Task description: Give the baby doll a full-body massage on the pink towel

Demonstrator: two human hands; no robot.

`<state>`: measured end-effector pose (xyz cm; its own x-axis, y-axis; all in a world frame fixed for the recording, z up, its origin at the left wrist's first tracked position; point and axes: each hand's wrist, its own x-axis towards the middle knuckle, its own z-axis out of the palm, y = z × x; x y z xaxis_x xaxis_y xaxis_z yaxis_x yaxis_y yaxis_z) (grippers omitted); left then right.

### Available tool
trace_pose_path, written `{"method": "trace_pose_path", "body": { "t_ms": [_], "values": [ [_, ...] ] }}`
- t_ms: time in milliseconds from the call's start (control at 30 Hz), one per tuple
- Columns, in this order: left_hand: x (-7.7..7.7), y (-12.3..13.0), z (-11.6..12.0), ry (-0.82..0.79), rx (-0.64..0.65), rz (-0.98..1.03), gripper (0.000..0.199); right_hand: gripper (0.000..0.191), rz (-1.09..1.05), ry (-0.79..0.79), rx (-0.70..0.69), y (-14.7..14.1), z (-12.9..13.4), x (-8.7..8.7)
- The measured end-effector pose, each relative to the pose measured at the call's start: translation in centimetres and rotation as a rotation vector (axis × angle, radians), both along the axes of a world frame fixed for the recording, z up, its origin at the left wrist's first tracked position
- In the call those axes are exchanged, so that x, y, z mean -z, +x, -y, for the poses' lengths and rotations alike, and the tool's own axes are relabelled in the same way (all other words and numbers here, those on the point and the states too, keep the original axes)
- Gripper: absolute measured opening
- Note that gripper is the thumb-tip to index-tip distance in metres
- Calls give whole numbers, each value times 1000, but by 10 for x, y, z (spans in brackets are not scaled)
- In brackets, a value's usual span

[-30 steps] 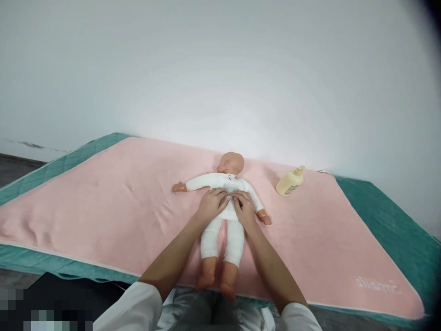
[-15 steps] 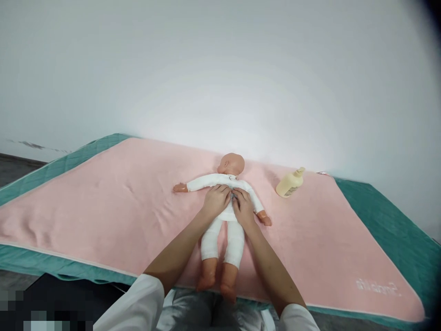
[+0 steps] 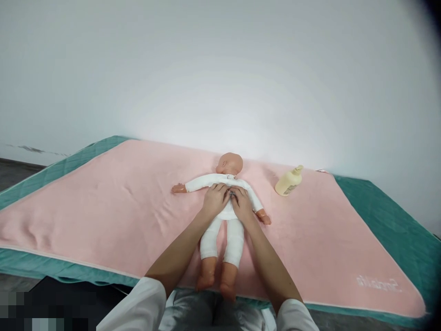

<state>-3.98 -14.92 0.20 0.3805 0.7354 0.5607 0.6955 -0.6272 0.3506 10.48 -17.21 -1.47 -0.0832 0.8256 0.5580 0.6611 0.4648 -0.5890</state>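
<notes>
A baby doll (image 3: 227, 214) in white clothes lies on its front, its head turned to the left and its arms spread. My left hand (image 3: 216, 198) rests on the left side of the doll's back, fingers laid over the cloth. On the right side of the back lies my right hand (image 3: 241, 201), its fingertips close to those of the left. Both hands look flat, with the fingers stretched toward the doll's shoulders. Under the fingertips, a small grey-blue patch at the middle of the back is too small to make out.
A yellow pump bottle (image 3: 288, 181) stands to the right of the doll. Everything sits on a pink mat (image 3: 120, 202) over a green quilted cover (image 3: 386, 216). A white wall (image 3: 220, 78) rises behind the far edge. Something dark (image 3: 69, 303) is at the lower left.
Both hands remain on the doll's back, with the right fingertips shifted slightly inward. The whole view has moved only a little.
</notes>
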Motion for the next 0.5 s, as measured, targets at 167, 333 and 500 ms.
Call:
{"method": "trace_pose_path", "body": {
  "t_ms": [167,333,500],
  "values": [
    [-2,-1,-5,-9,22,96,24,33,-6,-14,19,-5,-18,-8],
    [-10,1,-10,-68,13,8,24,35,12,-15,39,-9,-18,-7],
    [-16,4,-19,-119,-12,-114,23,36,99,-53,31,-6,-18,-3]
  ]
}}
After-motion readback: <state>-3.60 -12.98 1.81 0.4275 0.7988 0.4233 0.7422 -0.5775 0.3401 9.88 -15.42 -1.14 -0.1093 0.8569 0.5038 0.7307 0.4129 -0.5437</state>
